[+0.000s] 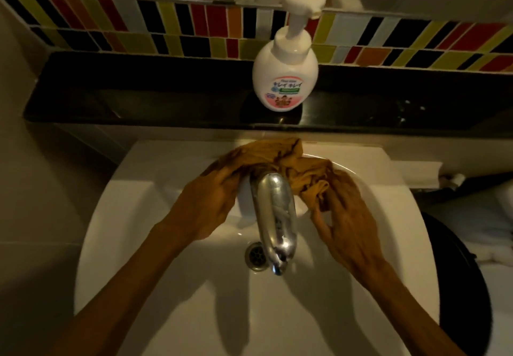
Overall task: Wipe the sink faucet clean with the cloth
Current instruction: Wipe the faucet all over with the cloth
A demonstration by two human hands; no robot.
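A chrome faucet [274, 216] juts out over the white sink [133, 216], its spout ending above the drain [255, 255]. A mustard-brown cloth [277, 153] is looped behind the faucet's base, one end on each side. My left hand [205, 203] grips the cloth's left end beside the faucet. On the other side my right hand [349, 225] holds the bunched right end. The faucet's base is hidden by the cloth.
A white pump soap bottle [286, 72] stands on the black ledge [138, 97] right behind the faucet. Coloured mosaic tiles [166, 33] and a mirror edge run above it. A dark round object [466, 286] sits at the sink's right.
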